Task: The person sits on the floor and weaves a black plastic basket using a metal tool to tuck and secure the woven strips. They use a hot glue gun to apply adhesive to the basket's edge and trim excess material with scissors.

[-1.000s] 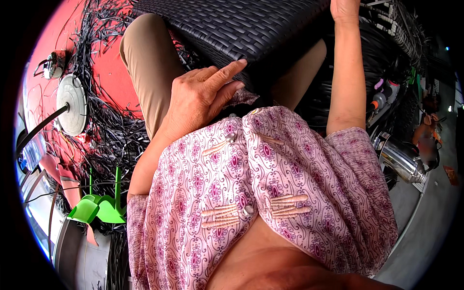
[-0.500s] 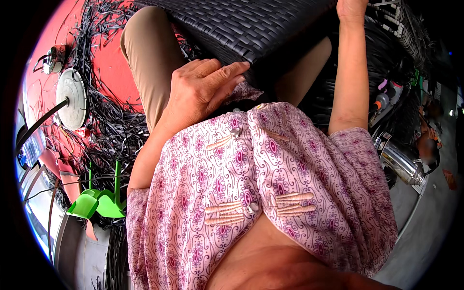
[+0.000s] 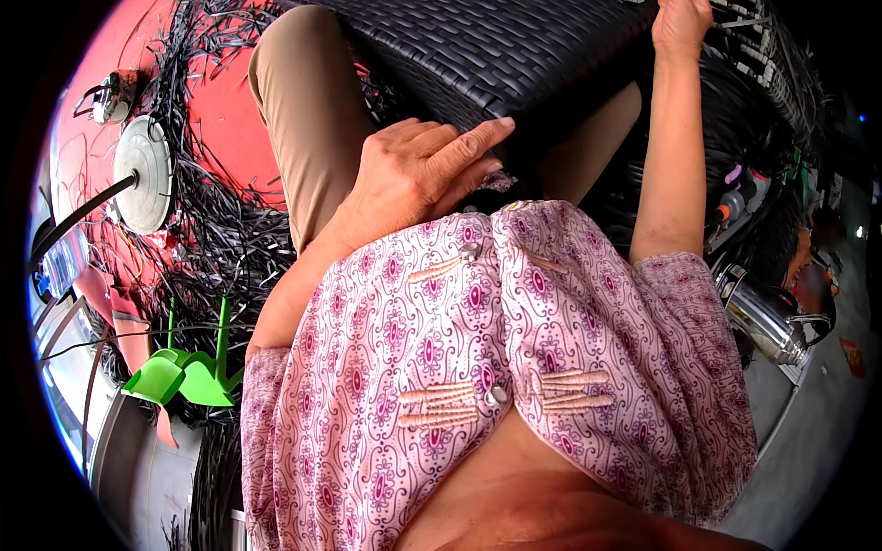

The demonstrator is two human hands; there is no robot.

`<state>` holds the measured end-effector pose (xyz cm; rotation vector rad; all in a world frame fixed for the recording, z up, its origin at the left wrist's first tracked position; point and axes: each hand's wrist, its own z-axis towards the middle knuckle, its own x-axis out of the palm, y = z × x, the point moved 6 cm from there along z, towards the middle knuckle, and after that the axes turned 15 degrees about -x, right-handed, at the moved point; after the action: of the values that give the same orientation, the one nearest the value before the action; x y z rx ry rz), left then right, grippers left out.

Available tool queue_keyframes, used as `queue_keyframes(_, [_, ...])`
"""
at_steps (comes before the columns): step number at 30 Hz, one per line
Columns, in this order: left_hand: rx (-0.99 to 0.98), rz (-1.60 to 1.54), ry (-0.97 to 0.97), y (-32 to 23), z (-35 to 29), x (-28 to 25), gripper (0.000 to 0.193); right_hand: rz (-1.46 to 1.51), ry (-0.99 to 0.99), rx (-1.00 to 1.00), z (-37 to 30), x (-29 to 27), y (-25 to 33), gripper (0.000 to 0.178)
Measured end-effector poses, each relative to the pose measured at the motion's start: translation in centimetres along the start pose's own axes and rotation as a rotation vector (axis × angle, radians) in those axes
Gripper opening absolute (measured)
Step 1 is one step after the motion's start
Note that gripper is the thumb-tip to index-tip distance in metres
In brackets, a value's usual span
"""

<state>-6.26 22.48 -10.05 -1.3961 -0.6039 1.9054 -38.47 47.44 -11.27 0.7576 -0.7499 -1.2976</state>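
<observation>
A dark, tightly woven strip-work piece (image 3: 496,60) lies across my lap at the top of the view, its near corner toward me. My left hand (image 3: 404,179) is at that corner, back up, with the index finger stretched along the near side. The other fingers lie loosely beside it, and I see nothing held in them. Past the woven piece's right side, my right hand (image 3: 682,29) is raised with fingers curled closed. What it grips, if anything, cannot be made out.
Loose black strips (image 3: 230,220) are heaped over the red surface (image 3: 216,115) on the left, near a pale round disc (image 3: 144,174) and a metal pot (image 3: 114,98). Green scoops (image 3: 188,378) lie lower left. A steel flask (image 3: 767,317) and a bottle with an orange part (image 3: 732,205) are on the right.
The whole view has shifted slightly. My left hand has slid a little to the right along the woven corner, and my right hand shows slightly more fully, still closed.
</observation>
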Motion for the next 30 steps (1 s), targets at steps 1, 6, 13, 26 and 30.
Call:
queue_keyframes(1, [0.009,0.0,-0.002,0.2,-0.1,0.2,0.039,0.001,-0.01,-0.002,0.0,-0.1,-0.1,0.029])
queue_keyframes(6, [-0.001,0.001,-0.023,0.3,-0.2,0.1,0.04,-0.012,-0.052,-0.011,0.0,-0.1,-0.1,0.029])
queue_keyframes(13, [0.006,0.003,-0.01,0.5,-0.6,0.5,0.049,-0.066,-0.094,-0.001,-0.5,-0.1,0.4,0.029])
queue_keyframes(26, [0.019,0.033,-0.041,0.5,-0.5,0.7,0.049,-0.053,-0.067,-0.048,-0.3,-0.3,-0.1,0.029])
queue_keyframes(30, [0.069,0.13,-0.042,0.4,-0.5,0.7,0.053,-0.09,-0.029,-0.065,-0.2,-0.4,-0.8,0.028])
